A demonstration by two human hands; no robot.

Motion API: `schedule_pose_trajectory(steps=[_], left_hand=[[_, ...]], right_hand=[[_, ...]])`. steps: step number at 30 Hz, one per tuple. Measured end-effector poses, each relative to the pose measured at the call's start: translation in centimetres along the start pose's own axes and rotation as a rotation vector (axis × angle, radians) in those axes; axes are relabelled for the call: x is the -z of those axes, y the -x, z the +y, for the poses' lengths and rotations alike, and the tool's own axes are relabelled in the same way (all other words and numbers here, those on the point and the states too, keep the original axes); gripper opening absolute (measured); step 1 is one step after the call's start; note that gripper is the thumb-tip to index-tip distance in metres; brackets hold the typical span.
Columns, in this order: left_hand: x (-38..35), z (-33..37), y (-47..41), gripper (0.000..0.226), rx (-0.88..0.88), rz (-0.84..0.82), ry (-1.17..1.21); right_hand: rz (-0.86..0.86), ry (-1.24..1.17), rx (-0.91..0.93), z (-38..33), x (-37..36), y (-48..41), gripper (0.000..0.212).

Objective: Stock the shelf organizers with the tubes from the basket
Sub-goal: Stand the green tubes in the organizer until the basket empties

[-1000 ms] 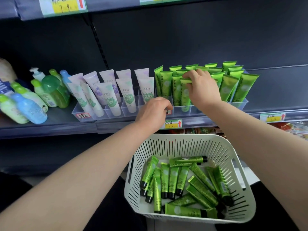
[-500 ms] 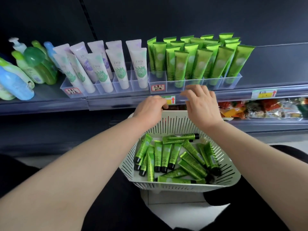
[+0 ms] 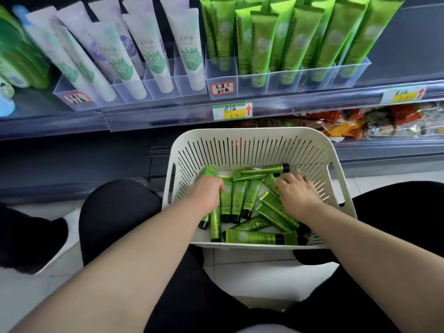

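Your left hand [image 3: 207, 197] is down in the basket [image 3: 249, 137], fingers curled over a green tube [image 3: 208, 173] at the left side; the grip looks closed on it. Your right hand [image 3: 296, 194] lies with fingers spread on the loose tubes [image 3: 252, 237]; whether it has hold of one, cannot tell. Step in hand: picking up the next load. Next move calls for lifting clear of the rim, then standing each tube cap-down in the clear organizer [image 3: 317, 80] on the shelf [image 3: 168, 114], already crowded with upright green tubes [image 3: 298, 44]. Roughly a dozen lie in the basket. The neighbouring organizer [image 3: 134, 92] holds white tubes [image 3: 156, 61].

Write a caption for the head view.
Left hand grips, right hand touches green tubes in a white basket below stocked organizers.
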State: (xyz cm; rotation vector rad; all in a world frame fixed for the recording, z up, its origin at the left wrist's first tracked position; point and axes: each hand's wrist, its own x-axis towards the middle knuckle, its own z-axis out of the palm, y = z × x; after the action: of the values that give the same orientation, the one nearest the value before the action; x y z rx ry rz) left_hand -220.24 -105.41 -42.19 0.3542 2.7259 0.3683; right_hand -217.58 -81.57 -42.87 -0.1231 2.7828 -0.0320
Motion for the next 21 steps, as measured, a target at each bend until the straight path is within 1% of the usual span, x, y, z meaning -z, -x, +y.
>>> schedule_pose_trajectory(steps=[4, 8, 12, 16, 17, 19, 21], left_hand=[[-1.5, 0.3, 0.0, 0.038, -0.050, -0.074, -0.070], [-2.6, 1.1, -0.3, 0.041, -0.104, -0.099, -0.099], [-3.3, 1.0, -0.5, 0.039, -0.130, -0.113, -0.116], [-3.3, 0.5, -0.6, 0.040, -0.116, -0.116, -0.086], [-3.3, 0.5, -0.6, 0.040, -0.109, -0.118, -0.081], [-3.3, 0.5, -0.6, 0.039, -0.107, -0.115, -0.080], [-3.3, 0.6, -0.5, 0.038, -0.117, -0.109, -0.082]], right_hand=[[-0.146, -0.043, -0.087, -0.1, -1.5, 0.4, 0.045], [-0.168, -0.085, -0.130, -0.1, -1.8, 0.3, 0.047], [-0.101, -0.127, -0.117, -0.2, -1.6, 0.2, 0.052], [0.014, -0.291, -0.087, -0.2, -1.4, -0.2, 0.075], [0.042, -0.332, -0.104, -0.4, -1.4, -0.2, 0.077], [0.071, -0.333, -0.156, -0.7, -1.3, -0.2, 0.079], [0.014, -0.323, -0.224, -0.8, -1.6, 0.0, 0.075]])
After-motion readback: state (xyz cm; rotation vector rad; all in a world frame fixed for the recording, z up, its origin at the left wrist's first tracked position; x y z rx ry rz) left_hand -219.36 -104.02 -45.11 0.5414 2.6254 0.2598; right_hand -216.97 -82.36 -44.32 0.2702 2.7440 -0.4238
